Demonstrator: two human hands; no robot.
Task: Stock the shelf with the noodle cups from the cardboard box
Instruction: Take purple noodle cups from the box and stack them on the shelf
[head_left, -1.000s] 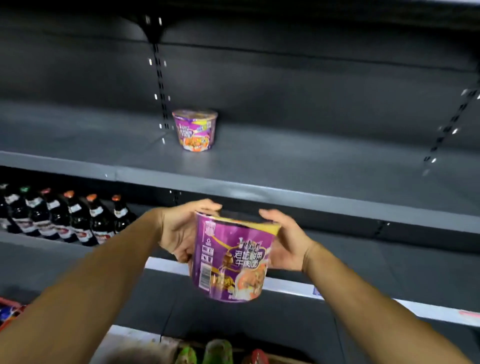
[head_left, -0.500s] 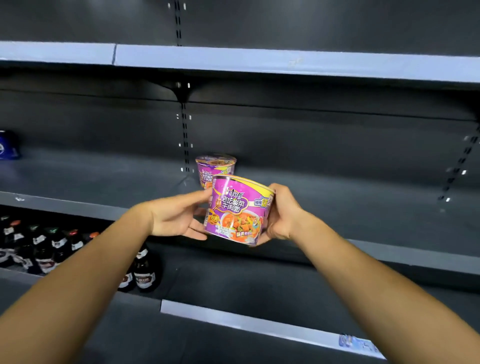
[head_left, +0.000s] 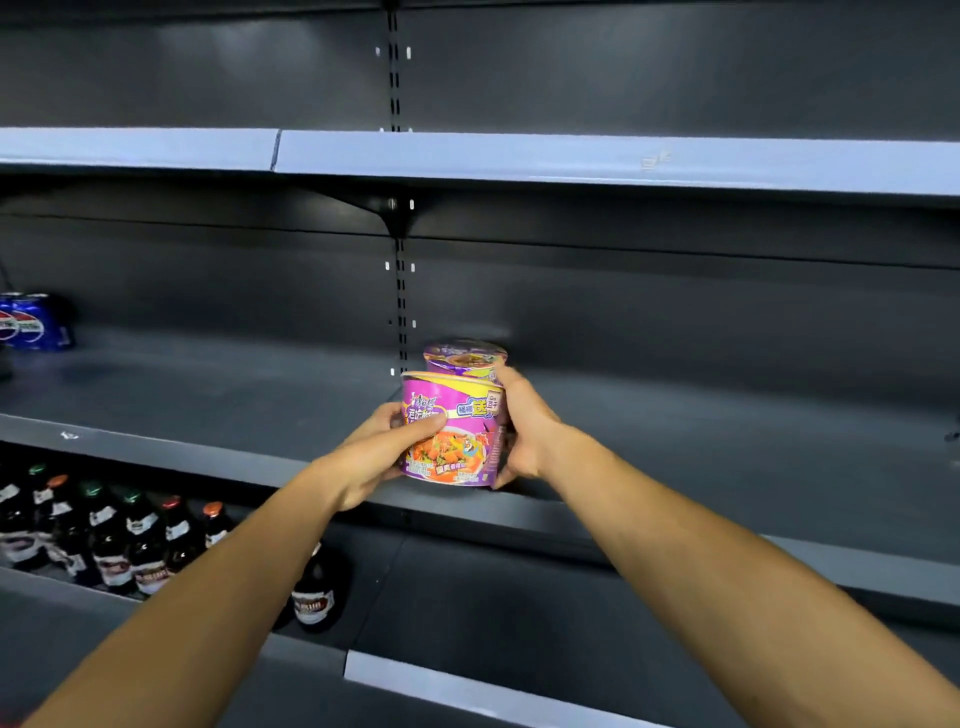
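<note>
Purple foil-lidded noodle cup (head_left: 451, 431), likely light and thin-walled, is being clamped by its sides between left hand (head_left: 378, 453) and right hand (head_left: 524, 427), sparing the lid.

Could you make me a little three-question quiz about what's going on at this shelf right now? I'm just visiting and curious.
1. True or false: both hands hold the front noodle cup.
2. Multiple choice: where is the second cup? A) directly behind the held one, B) on the shelf above, C) among the bottles.
3. Fill in: the dark bottles stand on the shelf ______ the one being stocked.

Key
1. True: the left hand and right hand grip its sides.
2. A: it stands farther back on the same shelf.
3. Below, to the left; blue cans sit far left on the stocked shelf.
</note>
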